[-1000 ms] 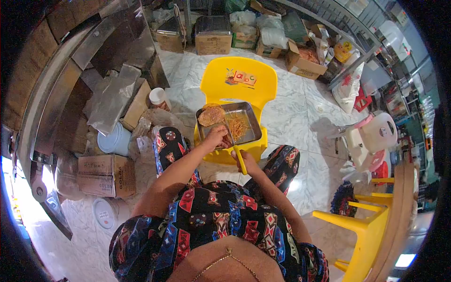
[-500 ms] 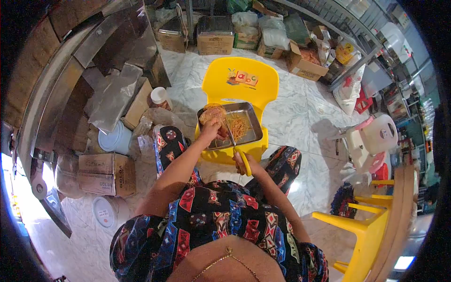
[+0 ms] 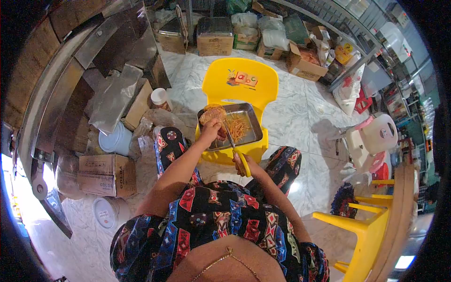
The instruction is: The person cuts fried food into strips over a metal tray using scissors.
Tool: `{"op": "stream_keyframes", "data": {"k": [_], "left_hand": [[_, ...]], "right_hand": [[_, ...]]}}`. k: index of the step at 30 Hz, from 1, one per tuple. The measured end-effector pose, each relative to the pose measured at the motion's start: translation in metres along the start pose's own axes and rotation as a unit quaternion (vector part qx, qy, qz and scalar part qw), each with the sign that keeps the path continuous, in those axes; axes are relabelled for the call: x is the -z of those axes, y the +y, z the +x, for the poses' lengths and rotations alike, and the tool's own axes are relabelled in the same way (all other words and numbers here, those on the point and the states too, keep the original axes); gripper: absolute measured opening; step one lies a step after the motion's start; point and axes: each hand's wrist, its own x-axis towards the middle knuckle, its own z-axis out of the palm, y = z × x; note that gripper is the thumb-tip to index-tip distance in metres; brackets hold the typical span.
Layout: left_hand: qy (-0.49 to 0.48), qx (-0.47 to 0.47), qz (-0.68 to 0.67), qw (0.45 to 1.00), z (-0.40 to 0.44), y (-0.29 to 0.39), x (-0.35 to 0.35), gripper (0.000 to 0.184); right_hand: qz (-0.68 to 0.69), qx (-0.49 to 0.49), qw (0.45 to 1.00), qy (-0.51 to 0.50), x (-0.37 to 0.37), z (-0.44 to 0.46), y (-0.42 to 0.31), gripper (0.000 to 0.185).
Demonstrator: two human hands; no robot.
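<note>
A metal tray [image 3: 258, 135] rests on the seat of a yellow chair [image 3: 263, 77]. In its left part lie flat orange-brown pieces [image 3: 212, 114]; thin cut strips [image 3: 238, 128] are heaped to the right. My left hand [image 3: 212, 132] grips the near edge of a flat piece, its fingers closed. Yellow-handled scissors [image 3: 246, 165] are in my right hand [image 3: 245, 164], with the fingers round the handles. Their metal blades point up into the tray beside the piece.
Cardboard boxes [image 3: 214, 44] line the back. At the left are a blue-lidded bucket [image 3: 114, 140], a carton [image 3: 101, 175], a white-lidded tub [image 3: 104, 214] and a jar [image 3: 159, 97]. Another yellow chair [image 3: 357, 225] and a white-and-pink chair [image 3: 371, 141] stand at the right.
My left hand has moved slightly up and left onto the flat piece. The yellow scissor handles, close together a second ago, have spread and then drawn nearer again.
</note>
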Motion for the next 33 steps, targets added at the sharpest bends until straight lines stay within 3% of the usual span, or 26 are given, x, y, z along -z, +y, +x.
{"op": "stream_keyframes", "data": {"k": [6,11,17,21,26,33], "left_hand": [[0.003,-0.005,0.000,1.000,0.002,-0.004,-0.001,0.016],[-0.011,0.000,-0.023,1.000,0.001,-0.003,-0.002,0.016],[-0.022,0.005,-0.055,0.998,-0.002,-0.001,-0.002,0.016],[-0.011,0.015,-0.040,0.999,0.000,-0.003,-0.003,0.019],[0.031,-0.004,-0.010,0.999,-0.003,-0.004,-0.003,0.017],[-0.029,-0.001,0.002,1.000,-0.005,-0.008,-0.008,0.017]], "right_hand": [[-0.003,-0.006,1.000,0.010,0.000,0.001,0.000,0.063],[0.066,-0.008,0.998,-0.004,0.000,-0.006,-0.006,0.050],[0.003,-0.003,0.999,0.046,0.002,-0.006,-0.006,0.040],[0.021,0.001,0.999,0.042,0.002,-0.008,-0.007,0.042],[-0.100,0.046,0.990,0.084,0.002,-0.003,0.002,0.048],[-0.068,0.062,0.993,0.075,0.001,0.001,0.001,0.055]]}}
